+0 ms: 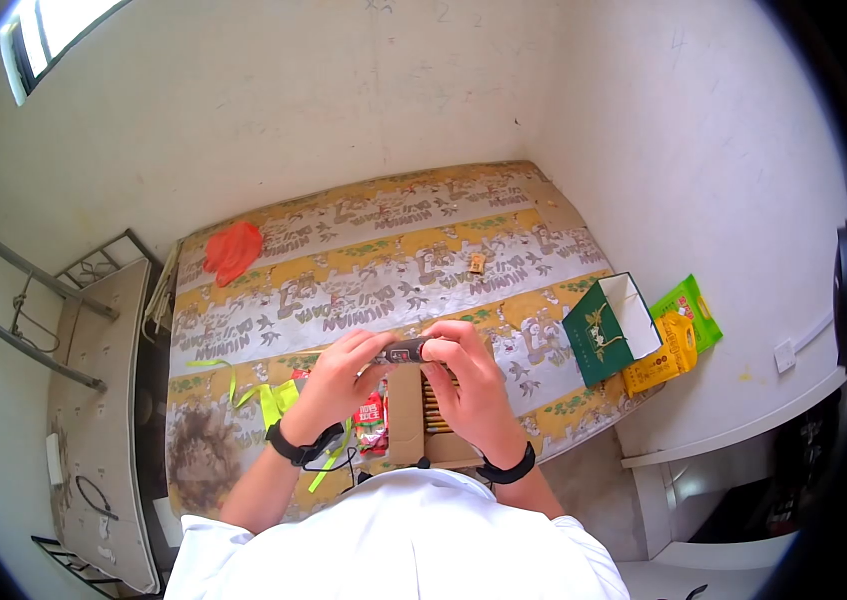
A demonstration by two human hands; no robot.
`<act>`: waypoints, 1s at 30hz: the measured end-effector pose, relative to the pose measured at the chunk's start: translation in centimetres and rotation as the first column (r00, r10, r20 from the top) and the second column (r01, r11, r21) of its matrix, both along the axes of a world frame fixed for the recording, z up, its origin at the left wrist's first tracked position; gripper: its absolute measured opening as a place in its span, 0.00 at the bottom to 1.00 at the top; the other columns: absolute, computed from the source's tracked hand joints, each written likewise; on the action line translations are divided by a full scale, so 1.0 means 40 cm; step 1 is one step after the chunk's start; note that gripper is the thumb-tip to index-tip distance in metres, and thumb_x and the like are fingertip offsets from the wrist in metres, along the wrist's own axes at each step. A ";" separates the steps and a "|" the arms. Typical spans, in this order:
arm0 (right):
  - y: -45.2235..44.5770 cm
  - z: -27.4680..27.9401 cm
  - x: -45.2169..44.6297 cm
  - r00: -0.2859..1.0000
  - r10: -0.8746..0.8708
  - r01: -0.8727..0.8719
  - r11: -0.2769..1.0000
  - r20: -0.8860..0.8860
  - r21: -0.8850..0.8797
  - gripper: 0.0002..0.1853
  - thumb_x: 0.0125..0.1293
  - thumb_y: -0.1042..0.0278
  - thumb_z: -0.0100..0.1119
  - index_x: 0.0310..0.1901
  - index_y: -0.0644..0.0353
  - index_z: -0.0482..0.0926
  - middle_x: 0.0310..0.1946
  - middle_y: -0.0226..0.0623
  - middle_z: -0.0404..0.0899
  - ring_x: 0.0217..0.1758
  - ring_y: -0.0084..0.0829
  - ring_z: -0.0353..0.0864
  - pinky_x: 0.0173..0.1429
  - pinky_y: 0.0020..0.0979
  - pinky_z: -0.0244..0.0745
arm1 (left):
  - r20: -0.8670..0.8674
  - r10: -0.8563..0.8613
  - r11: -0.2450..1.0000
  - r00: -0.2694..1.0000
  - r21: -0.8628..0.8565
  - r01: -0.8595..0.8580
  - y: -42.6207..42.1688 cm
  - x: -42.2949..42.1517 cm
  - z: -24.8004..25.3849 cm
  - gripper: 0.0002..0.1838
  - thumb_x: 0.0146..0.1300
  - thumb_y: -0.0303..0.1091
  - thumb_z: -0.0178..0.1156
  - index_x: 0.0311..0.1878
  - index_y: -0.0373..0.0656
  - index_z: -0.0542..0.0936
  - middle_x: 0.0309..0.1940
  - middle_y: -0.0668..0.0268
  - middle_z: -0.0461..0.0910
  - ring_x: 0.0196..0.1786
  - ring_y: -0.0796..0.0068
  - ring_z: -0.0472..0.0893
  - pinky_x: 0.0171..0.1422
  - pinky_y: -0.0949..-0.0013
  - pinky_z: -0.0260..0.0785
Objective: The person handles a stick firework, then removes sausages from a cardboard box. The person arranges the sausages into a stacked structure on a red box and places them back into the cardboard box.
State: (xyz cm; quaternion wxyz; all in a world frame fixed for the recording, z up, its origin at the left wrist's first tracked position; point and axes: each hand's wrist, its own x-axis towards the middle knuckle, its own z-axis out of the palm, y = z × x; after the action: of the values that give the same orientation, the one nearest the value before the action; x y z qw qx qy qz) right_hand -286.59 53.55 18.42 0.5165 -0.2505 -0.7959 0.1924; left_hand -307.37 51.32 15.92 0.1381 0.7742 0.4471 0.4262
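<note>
Both hands meet over the near side of the patterned mattress. My left hand (342, 372) pinches one end of a small dark stick-shaped item (406, 351) with a printed label; its exact kind is too small to tell. The item's other end is between the closed fingers of my right hand (468, 385). Below them lies an open cardboard box (406, 415), partly covered by my right hand, with several brown stick-like pieces (436, 410) in a row. Left of the box is a red printed packet (372, 422), partly behind my left wrist.
A green box (596, 330) stands at the right, beside yellow (666, 358) and green (692, 310) packets. An orange-red bag (234, 252) and a small tan piece (478, 263) lie farther back. Yellow-green straps (279, 402) lie left. A metal bed frame (24, 275) stands at far left.
</note>
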 end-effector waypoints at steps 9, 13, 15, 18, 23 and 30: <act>-0.012 0.013 -0.006 0.993 -0.006 0.016 0.996 -0.119 0.082 0.19 0.60 0.79 0.69 0.49 0.58 0.71 0.48 0.44 0.78 0.46 0.47 0.82 0.45 0.40 0.79 | 0.124 -0.083 0.995 0.989 -0.053 0.090 -0.007 0.027 0.027 0.19 0.60 0.21 0.65 0.55 0.37 0.79 0.46 0.54 0.82 0.49 0.53 0.81 0.54 0.61 0.74; -0.034 0.018 -0.012 0.988 0.009 0.008 0.995 -0.156 0.102 0.20 0.59 0.79 0.71 0.49 0.57 0.72 0.48 0.44 0.79 0.47 0.46 0.83 0.45 0.39 0.80 | 0.170 -0.110 0.991 0.979 -0.062 0.122 -0.016 0.034 0.019 0.21 0.58 0.18 0.64 0.56 0.37 0.78 0.48 0.55 0.82 0.50 0.53 0.82 0.55 0.62 0.75; -0.040 0.014 -0.015 0.985 0.007 0.012 0.994 -0.172 0.105 0.20 0.59 0.79 0.71 0.49 0.57 0.72 0.48 0.44 0.79 0.47 0.46 0.83 0.45 0.39 0.80 | 0.185 -0.124 0.989 0.975 -0.058 0.136 -0.017 0.035 0.018 0.23 0.55 0.15 0.62 0.56 0.37 0.78 0.49 0.55 0.82 0.50 0.53 0.82 0.56 0.61 0.75; -0.045 0.013 -0.015 0.982 0.016 0.004 0.994 -0.187 0.109 0.20 0.59 0.79 0.71 0.49 0.57 0.72 0.48 0.43 0.79 0.46 0.45 0.84 0.45 0.38 0.81 | 0.210 -0.122 0.987 0.970 -0.078 0.141 -0.019 0.040 0.011 0.24 0.53 0.14 0.60 0.56 0.37 0.78 0.49 0.55 0.82 0.51 0.53 0.82 0.56 0.61 0.75; -0.059 0.018 -0.014 0.981 0.048 -0.027 0.993 -0.186 0.115 0.21 0.57 0.80 0.72 0.50 0.56 0.73 0.49 0.42 0.79 0.44 0.43 0.84 0.41 0.36 0.80 | 0.219 -0.150 0.982 0.964 -0.081 0.171 -0.018 0.041 0.008 0.24 0.53 0.14 0.60 0.56 0.37 0.79 0.51 0.54 0.82 0.53 0.52 0.82 0.58 0.61 0.75; -0.079 0.030 -0.021 0.972 0.083 -0.058 0.991 -0.221 0.121 0.24 0.55 0.80 0.73 0.51 0.55 0.73 0.47 0.40 0.78 0.43 0.41 0.84 0.39 0.35 0.80 | 0.261 -0.220 0.975 0.940 0.013 0.224 -0.017 0.056 0.013 0.24 0.56 0.17 0.63 0.59 0.38 0.79 0.56 0.55 0.82 0.60 0.55 0.81 0.63 0.61 0.74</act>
State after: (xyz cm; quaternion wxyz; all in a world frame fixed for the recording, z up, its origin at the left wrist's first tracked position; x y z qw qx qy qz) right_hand -287.43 50.39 19.61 0.6097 -0.1688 -0.7502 0.1922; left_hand -305.12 50.63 16.43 0.2493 0.7556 0.3386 0.5024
